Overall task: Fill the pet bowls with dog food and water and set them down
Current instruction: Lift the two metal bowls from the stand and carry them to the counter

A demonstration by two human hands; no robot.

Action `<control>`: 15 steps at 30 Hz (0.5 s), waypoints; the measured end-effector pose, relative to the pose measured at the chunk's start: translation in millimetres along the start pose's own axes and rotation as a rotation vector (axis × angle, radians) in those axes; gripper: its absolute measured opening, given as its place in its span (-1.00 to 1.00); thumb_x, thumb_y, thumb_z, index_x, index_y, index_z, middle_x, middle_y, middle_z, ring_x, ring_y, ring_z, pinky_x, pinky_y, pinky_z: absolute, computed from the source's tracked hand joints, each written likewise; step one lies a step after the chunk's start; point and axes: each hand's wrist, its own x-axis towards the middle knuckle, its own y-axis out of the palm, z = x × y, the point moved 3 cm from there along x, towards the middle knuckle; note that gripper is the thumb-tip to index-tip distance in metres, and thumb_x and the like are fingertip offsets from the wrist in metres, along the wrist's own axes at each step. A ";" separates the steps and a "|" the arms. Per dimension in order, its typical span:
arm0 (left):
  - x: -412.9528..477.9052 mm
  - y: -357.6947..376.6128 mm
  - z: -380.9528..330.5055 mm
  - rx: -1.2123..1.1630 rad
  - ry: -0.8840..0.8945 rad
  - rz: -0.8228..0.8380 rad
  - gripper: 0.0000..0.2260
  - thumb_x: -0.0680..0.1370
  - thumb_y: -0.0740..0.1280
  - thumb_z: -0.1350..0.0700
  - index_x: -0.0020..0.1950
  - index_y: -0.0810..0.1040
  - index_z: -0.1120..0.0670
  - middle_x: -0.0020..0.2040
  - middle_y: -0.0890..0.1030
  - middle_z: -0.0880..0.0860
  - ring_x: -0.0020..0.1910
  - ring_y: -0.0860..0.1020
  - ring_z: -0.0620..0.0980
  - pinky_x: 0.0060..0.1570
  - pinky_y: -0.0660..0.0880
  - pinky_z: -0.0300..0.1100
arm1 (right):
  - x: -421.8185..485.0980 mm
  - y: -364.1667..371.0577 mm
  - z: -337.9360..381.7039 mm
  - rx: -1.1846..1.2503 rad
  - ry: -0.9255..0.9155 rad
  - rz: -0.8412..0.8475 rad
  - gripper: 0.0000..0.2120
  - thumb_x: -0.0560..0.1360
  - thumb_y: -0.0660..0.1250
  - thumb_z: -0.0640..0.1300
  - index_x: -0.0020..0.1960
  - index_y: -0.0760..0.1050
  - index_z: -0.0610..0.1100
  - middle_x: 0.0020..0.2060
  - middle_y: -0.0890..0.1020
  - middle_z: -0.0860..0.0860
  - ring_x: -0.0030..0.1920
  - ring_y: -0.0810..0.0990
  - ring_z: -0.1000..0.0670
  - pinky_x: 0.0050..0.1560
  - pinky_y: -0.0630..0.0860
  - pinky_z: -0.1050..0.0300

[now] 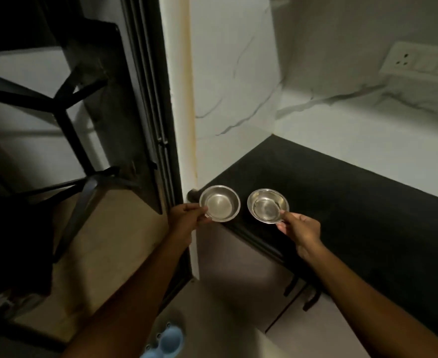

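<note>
Two small steel bowls are at the left end of a black countertop (342,192). My left hand (186,218) grips the near rim of the left bowl (220,204), which reaches over the counter's front corner. My right hand (299,229) pinches the near rim of the right bowl (267,205). Both bowls look empty and shiny inside. Whether they rest on the counter or hover just above it cannot be told.
A white marble-patterned wall (238,86) rises behind the counter, with a socket plate (419,60) at the upper right. Cabinet doors with dark handles (310,298) lie below. A dark doorway with a black metal frame (65,120) is at left. A blue object (170,342) lies on the floor.
</note>
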 end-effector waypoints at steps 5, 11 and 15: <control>24.5 79.9 3.2 -0.010 -0.039 0.087 -0.85 0.44 0.46 0.39 -0.03 0.56 0.30 -0.21 0.65 0.24 -0.40 0.67 0.09 -0.38 0.65 -0.16 | 42.8 -46.5 23.9 0.030 0.025 -0.056 -0.79 0.46 0.47 -0.20 0.06 0.60 -0.24 -0.07 0.70 -0.19 -0.10 0.70 -0.04 -0.03 0.65 0.11; 43.3 142.4 13.6 0.009 -0.096 0.119 -0.85 0.45 0.43 0.40 -0.01 0.57 0.31 -0.15 0.64 0.25 -0.26 0.67 0.14 -0.38 0.66 -0.13 | 79.2 -75.5 29.7 0.057 0.052 -0.107 -0.77 0.45 0.48 -0.21 0.08 0.59 -0.26 -0.05 0.69 -0.20 -0.05 0.71 -0.07 -0.08 0.65 0.12; 55.9 167.3 17.7 0.025 -0.118 0.109 -0.86 0.47 0.42 0.38 0.00 0.55 0.27 -0.15 0.62 0.22 -0.23 0.65 0.12 -0.43 0.64 -0.20 | 100.9 -76.3 29.6 0.058 0.070 -0.153 -0.76 0.46 0.47 -0.21 0.08 0.58 -0.27 -0.07 0.69 -0.21 -0.08 0.71 -0.08 -0.09 0.65 0.10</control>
